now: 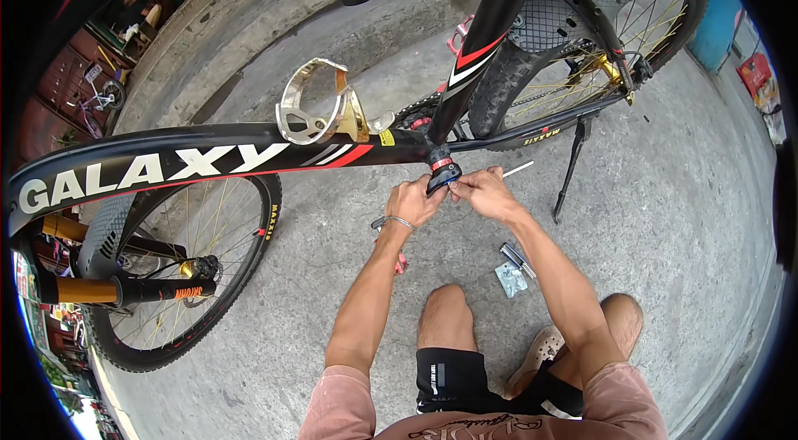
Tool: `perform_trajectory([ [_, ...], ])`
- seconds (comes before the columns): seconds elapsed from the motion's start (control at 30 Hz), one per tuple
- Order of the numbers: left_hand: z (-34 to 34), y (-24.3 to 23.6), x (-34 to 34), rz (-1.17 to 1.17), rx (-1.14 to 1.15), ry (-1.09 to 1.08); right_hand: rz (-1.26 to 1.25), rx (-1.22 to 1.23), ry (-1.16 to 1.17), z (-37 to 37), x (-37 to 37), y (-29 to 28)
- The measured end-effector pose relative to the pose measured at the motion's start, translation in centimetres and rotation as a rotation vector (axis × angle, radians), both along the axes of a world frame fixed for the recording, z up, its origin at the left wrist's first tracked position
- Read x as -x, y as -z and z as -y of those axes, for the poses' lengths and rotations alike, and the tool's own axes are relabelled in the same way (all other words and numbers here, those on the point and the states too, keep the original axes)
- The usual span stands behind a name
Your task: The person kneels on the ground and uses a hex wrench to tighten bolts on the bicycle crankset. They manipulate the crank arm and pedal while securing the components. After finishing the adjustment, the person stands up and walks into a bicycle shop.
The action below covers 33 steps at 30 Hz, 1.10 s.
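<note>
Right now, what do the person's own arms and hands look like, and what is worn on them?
Both forearms are bare and enter from the lower edge. The left hand has a thin silver bracelet round its wrist. The right hand wears nothing: no glove, watch or ring shows. Short pink sleeves cover the upper arms.

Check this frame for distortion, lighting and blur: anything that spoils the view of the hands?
Head view: strong fisheye bend, the bike frame curving and black corners at the rim; soft, even daylight with faint shadows on the concrete floor; left hand and right hand sharp at centre, on the bottom bracket; mild glare on the bottle cage.
</note>
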<state>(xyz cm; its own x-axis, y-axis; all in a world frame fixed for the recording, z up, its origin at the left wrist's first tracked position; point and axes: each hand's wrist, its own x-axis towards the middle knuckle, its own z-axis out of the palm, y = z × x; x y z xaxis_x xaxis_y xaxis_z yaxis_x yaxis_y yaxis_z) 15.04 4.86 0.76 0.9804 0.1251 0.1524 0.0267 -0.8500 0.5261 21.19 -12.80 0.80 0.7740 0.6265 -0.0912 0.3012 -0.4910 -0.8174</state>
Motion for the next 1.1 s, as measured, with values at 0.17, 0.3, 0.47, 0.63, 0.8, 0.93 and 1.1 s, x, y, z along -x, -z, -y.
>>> perform_trajectory([
  [0.17, 0.0, -0.3, 0.0, -0.013, 0.036, 0.017, -0.167, -0.108, -0.021, 0.2, -0.6, 0.9],
  [0.3, 0.1, 0.0, -0.5, -0.021, -0.020, -0.006, -0.196, -0.090, -0.012, 0.0, -1.4, 1.6],
  [0.47, 0.1, 0.2, -0.7, -0.044, -0.040, -0.039, -0.119, -0.049, -0.035, 0.1, -1.4, 1.2],
  [0.63, 0.0, 0.7, -0.3, -0.039, -0.039, -0.046, -0.111, -0.036, -0.063, 0.2, -1.0, 1.1],
  [0.8, 0.2, 0.9, -0.5, -0.027, -0.033, -0.023, -0.338, -0.240, -0.041, 0.8, -1.3, 2.2],
  [0.93, 0.2, 0.6, -0.3, -0.028, -0.091, -0.043, -0.179, -0.160, -0.064, 0.7, -0.7, 0.7],
  [1.1, 0.6, 0.1, -0.6, -0.074, -0.100, -0.050, -0.119, -0.003, -0.108, 2.3, 0.1, 0.6],
])
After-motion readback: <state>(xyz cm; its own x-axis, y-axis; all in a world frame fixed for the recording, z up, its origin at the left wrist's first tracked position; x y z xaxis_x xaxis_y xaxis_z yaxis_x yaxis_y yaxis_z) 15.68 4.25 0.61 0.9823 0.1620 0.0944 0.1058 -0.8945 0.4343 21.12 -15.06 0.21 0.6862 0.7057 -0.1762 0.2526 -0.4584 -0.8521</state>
